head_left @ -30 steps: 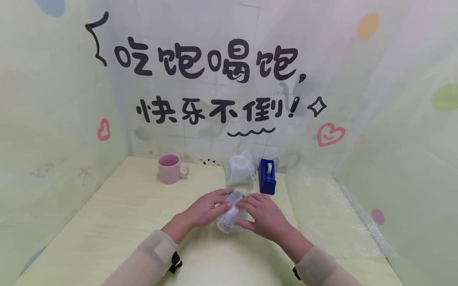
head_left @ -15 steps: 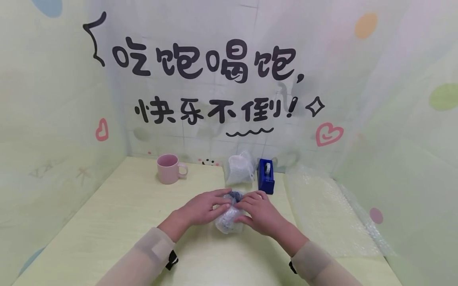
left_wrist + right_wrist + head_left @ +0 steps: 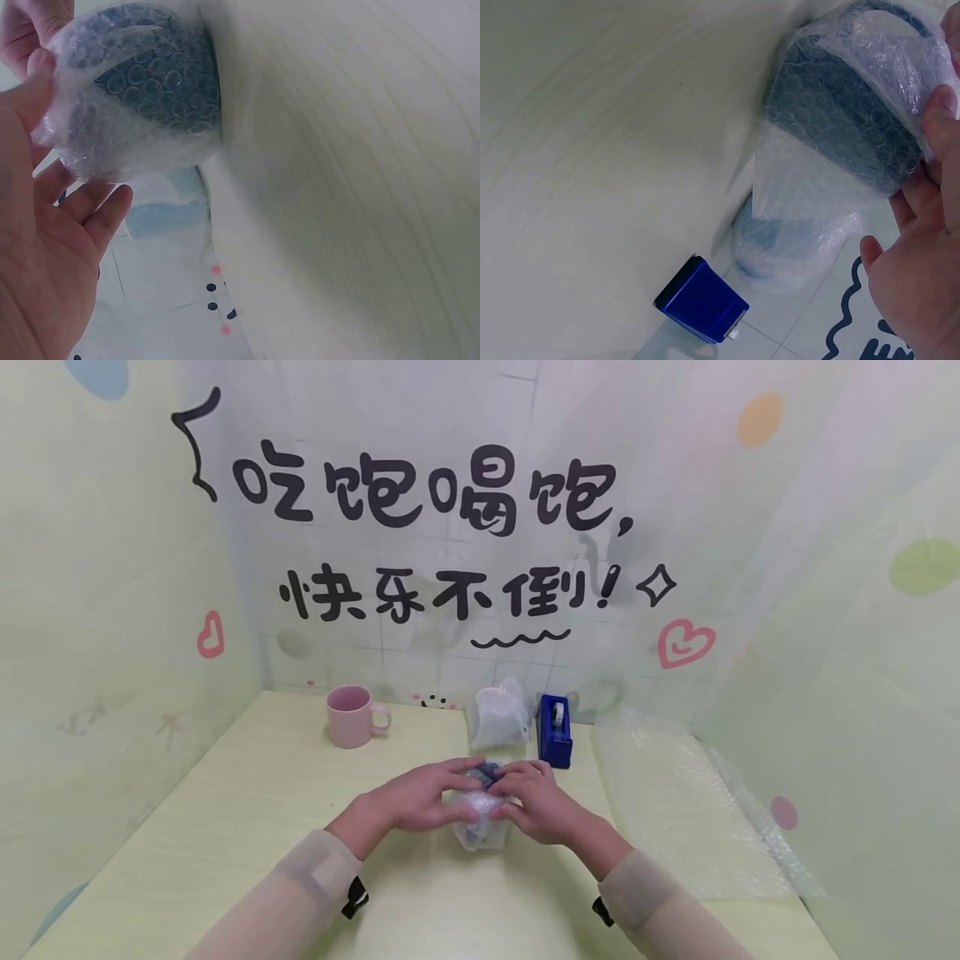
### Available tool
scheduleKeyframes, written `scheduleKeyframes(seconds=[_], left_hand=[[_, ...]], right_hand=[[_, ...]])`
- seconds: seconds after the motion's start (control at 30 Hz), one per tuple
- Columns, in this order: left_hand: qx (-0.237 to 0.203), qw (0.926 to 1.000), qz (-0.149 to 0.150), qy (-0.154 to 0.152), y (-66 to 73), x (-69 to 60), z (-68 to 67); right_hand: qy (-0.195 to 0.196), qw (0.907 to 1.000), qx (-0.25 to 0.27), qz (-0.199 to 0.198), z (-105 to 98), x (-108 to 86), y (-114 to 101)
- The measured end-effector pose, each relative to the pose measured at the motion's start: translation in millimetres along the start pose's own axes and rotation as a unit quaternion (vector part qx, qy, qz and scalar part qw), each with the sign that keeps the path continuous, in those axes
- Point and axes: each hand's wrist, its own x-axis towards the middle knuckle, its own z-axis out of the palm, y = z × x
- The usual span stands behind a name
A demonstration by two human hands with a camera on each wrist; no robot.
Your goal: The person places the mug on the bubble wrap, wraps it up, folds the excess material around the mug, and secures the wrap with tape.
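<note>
A dark blue-grey mug (image 3: 832, 112) stands on the table inside bubble wrap (image 3: 112, 154). Its handle shows through the plastic in the right wrist view. My left hand (image 3: 423, 795) holds the wrapped top from the left, thumb on the near side and fingers at the far side. From the right, my right hand (image 3: 538, 803) grips the gathered wrap with thumb and fingers, close to the left fingertips. Part of the mug's top is hidden by both hands in the head view.
Behind the hands stand a white wrapped cup (image 3: 501, 717) and a blue tape dispenser (image 3: 555, 735). A pink mug (image 3: 349, 718) is at the back left. Sheets of bubble wrap (image 3: 690, 818) lie along the right side, by the wall.
My left thumb has shifted down onto the near side of the wrap, and the right fingers have moved slightly inward. More of the mug's dark top shows than a second ago.
</note>
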Motion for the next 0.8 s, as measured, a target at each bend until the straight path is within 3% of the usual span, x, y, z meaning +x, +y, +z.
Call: scheduleKeyframes(seconds=[0.37, 0.57, 0.7, 0.8], left_hand=[[0.003, 0.9997, 0.020, 0.012, -2.9, 1.6, 2.9], [0.007, 0.9998, 0.010, 0.015, 0.0, 1.0, 4.3], [0.009, 0.9998, 0.004, 0.019, 1.2, 0.2, 4.5], [0.006, 0.9997, 0.001, 0.022, 1.1, 0.2, 4.5]], right_hand=[[0.024, 0.9994, 0.012, -0.019, 4, -3.9, 6], [0.005, 0.9996, -0.001, -0.027, -1, -3.3, 8], [-0.013, 0.9987, 0.048, -0.008, -11, 1.1, 11], [-0.001, 0.9951, 0.095, 0.025, -21, 6.4, 16]])
